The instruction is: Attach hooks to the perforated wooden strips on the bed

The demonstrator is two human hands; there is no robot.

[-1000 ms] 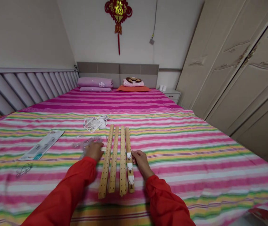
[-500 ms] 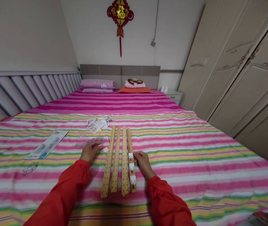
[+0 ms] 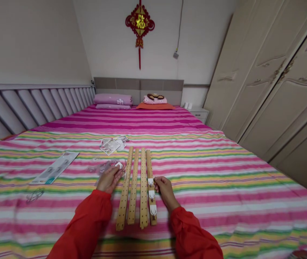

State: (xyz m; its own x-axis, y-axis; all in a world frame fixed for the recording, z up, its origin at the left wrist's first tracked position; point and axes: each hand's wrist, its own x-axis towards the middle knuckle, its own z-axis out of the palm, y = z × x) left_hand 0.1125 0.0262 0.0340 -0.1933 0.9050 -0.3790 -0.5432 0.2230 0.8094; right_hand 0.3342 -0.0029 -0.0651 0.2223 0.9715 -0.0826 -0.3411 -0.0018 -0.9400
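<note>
Several perforated wooden slats (image 3: 134,185) lie side by side on the striped bedspread (image 3: 210,187) in front of me. The rightmost slat (image 3: 150,169) carries three small white hooks (image 3: 151,194) near its close end. My right hand (image 3: 164,189) rests against that slat's right edge beside the hooks, fingers curled on it. My left hand (image 3: 110,178) sits just left of the slats, fingers pinched on a small white hook (image 3: 119,165). Both sleeves are red.
Clear plastic wrappers (image 3: 99,167) lie by my left hand, more packets (image 3: 111,144) beyond the slats. A long card package (image 3: 54,168) lies at left. Pillows (image 3: 112,100) sit at the headboard. A padded wall panel runs along the left, a wardrobe (image 3: 280,82) along the right.
My left hand reached into the wrappers, then came back toward the slats with a white hook lifted in its fingers. My right hand stayed on the rightmost slat. The view tilted down slightly.
</note>
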